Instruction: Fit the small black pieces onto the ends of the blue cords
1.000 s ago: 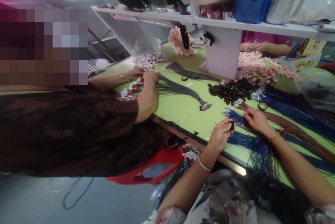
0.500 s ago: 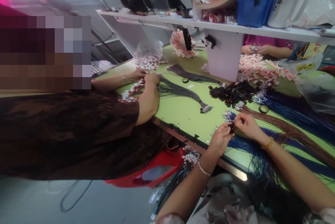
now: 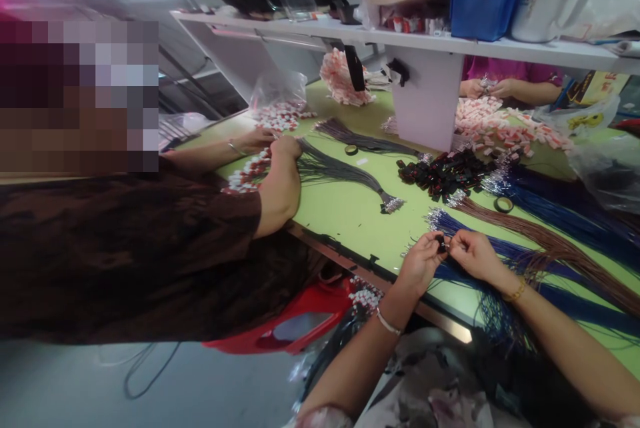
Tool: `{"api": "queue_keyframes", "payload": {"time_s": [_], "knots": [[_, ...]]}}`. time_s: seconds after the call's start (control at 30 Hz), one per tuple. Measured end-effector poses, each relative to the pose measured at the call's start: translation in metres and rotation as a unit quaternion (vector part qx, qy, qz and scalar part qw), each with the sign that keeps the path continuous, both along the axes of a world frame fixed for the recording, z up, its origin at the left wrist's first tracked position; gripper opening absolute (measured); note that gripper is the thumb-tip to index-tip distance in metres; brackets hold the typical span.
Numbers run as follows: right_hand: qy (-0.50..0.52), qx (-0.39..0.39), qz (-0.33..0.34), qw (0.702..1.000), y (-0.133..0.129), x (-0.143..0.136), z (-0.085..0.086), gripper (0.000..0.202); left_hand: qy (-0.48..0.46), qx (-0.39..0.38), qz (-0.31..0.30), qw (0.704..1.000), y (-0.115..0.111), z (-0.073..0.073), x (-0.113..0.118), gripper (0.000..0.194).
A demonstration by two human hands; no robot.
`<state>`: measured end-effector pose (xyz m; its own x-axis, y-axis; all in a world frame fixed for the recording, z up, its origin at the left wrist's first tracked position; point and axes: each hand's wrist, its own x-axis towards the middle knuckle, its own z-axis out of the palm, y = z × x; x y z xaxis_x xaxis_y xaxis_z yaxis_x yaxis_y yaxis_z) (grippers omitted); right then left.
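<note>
My left hand [image 3: 421, 261] pinches a small black plastic connector [image 3: 441, 243] between thumb and fingers. Right beside it, my right hand [image 3: 473, 255] has its fingertips closed on what looks like a thin wire with a silvery end, at the connector's face; the wire itself barely shows. Under and behind both hands lies a bundle of blue wires [image 3: 493, 236] with metal-tipped ends. A bundle of brown wires [image 3: 520, 223] runs alongside it. Farther back is a heap of black connectors [image 3: 443, 176].
Rolls of black tape [image 3: 503, 205] and grey wire bundles [image 3: 345, 171] lie on the green table [image 3: 340, 235]. A co-worker's hands [image 3: 285, 146] work at left among white-and-red connectors [image 3: 250, 171]. A shelf [image 3: 320, 29] with a blue bin [image 3: 485, 8] crosses above. Another person sits opposite.
My right hand has turned slightly and its fingertips have shifted a little down beside the connector. My left hand still holds the connector. The camera view has shifted slightly.
</note>
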<state>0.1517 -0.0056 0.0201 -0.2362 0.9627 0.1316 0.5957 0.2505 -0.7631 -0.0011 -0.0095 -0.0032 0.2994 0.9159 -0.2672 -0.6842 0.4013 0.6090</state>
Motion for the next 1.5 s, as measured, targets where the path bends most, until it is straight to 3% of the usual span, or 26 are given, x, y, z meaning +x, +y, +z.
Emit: {"api": "queue_keyframes", "payload": {"time_s": [0.43,0.7,0.9,1.17,1.3,1.33,1.4,1.43,1.5], "knots": [[-0.015,0.007,0.0,1.0,-0.004,-0.004,0.002,0.017,0.034,0.01,0.017,0.999,-0.004,0.003,0.001,0.032],[-0.167,0.169,0.055,0.97,-0.007,-0.005,0.003,0.013,0.051,-0.025,0.024,0.998,-0.002,0.004,0.003,0.035],[-0.077,0.079,0.046,0.993,-0.006,-0.001,0.007,0.014,0.06,-0.029,0.015,0.998,-0.002,0.006,0.002,0.032],[-0.116,0.091,0.014,0.989,-0.011,-0.011,0.004,0.013,0.082,-0.026,0.045,0.995,-0.004,0.004,0.005,0.033],[-0.094,0.056,0.051,0.993,0.003,0.006,0.011,0.016,0.101,-0.015,0.033,0.994,-0.004,0.011,0.007,0.029],[-0.089,0.052,0.044,0.994,0.011,0.016,0.013,0.017,0.101,-0.009,0.029,0.994,-0.004,0.013,0.008,0.029],[-0.135,0.073,-0.039,0.987,0.031,0.037,0.015,0.018,0.093,0.0,0.022,0.995,-0.002,0.015,0.011,0.029],[-0.187,0.074,-0.094,0.975,0.04,0.048,0.015,0.014,0.089,0.0,0.018,0.996,-0.001,0.015,0.013,0.029],[-0.283,0.055,-0.143,0.947,0.056,0.065,0.012,0.012,0.086,-0.009,0.008,0.996,0.001,0.013,0.016,0.029]]}}
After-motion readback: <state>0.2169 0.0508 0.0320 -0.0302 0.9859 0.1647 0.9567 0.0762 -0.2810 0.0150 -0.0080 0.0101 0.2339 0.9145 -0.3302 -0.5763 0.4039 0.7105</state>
